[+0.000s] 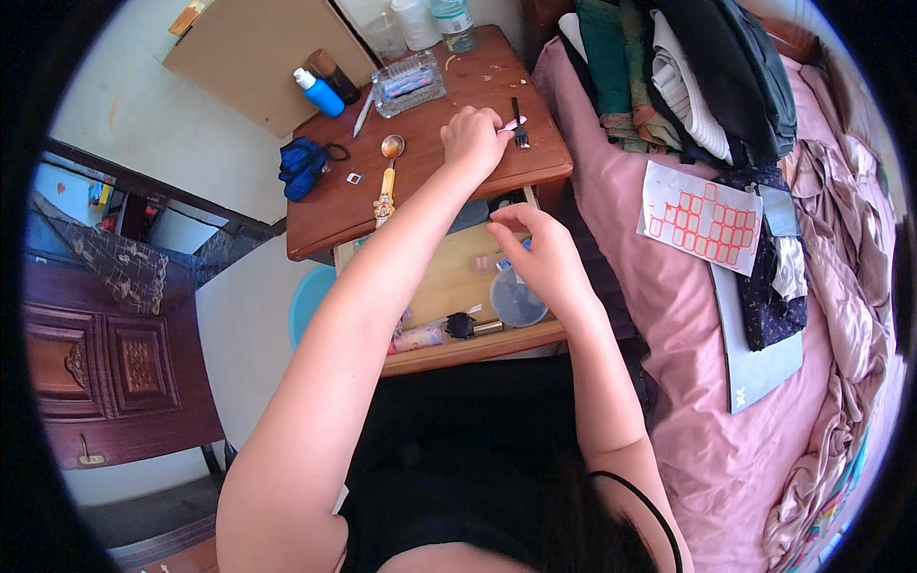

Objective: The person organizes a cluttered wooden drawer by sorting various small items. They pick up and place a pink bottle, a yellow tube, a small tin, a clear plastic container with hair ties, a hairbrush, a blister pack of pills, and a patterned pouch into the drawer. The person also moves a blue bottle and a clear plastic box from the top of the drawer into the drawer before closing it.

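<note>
My left hand (470,141) reaches over the brown wooden tabletop with its fingers closed. A small pale pink piece (514,124) sticks out from the fingertips; its kind is too small to tell. Right beside it lies a black fork (520,122). My right hand (537,250) hovers above the pulled-out drawer, its thumb and curved fingers apart, with nothing seen between them. Below that hand, a round clear plastic tub (518,298) sits in the drawer (441,286). Left of my left forearm, a spoon with a yellow handle (389,177) rests on the tabletop.
The desk (325,215) also bears a blue pump bottle (320,94), a clear glass tray (409,86) and a blue cloth pouch (302,168). To the right, a pink bed (669,334) holds clothes, a marked paper sheet (702,218) and a grey laptop (764,368).
</note>
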Available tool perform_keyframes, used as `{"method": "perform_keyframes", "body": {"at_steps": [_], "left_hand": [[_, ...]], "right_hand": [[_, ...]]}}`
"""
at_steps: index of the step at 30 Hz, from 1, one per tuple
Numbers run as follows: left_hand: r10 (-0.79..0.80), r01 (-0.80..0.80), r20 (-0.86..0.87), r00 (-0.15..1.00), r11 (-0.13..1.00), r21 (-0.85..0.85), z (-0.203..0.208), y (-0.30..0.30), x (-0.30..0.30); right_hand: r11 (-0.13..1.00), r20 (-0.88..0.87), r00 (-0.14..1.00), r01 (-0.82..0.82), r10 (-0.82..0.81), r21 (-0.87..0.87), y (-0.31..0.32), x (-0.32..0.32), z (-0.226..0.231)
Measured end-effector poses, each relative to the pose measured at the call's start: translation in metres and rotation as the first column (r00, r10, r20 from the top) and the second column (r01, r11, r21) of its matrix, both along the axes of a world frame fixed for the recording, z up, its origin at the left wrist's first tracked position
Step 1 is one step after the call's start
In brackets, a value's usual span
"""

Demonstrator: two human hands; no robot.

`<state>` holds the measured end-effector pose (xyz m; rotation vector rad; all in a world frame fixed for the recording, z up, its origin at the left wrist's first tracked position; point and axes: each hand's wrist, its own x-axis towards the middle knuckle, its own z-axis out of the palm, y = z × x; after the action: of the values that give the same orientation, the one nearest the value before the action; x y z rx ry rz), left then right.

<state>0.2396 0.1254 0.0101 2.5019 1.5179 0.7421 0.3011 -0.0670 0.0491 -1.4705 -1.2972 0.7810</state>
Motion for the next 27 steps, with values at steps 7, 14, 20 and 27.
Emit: {"method": "perform_keyframes", "body": {"at_steps": [7, 14, 20, 27], "left_hand": [[0.117, -0.121, -0.037, 0.992, 0.985, -0.119, 0.006, 0.017, -0.026], [0.299, 0.522, 0.629, 0.718, 0.366, -0.770, 0.018, -0.071, -0.097], [0.248, 0.297, 0.437, 0.864, 0.451, -0.842, -0.068, -0.124, -0.121], [0.052, 0.145, 0.357, 0.933, 0.853, -0.502, -0.114, -0.110, -0.078]], "right_hand": [[0.996, 0.016, 0.999, 0.040, -0.041, 0.075, 0.000, 0.005, -0.002], [0.975, -0.092, 0.986, 0.156, -0.143, 0.161, 0.004, 0.023, -0.024], [0.996, 0.047, 0.995, 0.092, -0.091, -0.013, -0.003, 0.027, -0.024], [0.995, 0.239, 0.970, 0.070, -0.052, -0.069, -0.011, 0.028, -0.030]]}}
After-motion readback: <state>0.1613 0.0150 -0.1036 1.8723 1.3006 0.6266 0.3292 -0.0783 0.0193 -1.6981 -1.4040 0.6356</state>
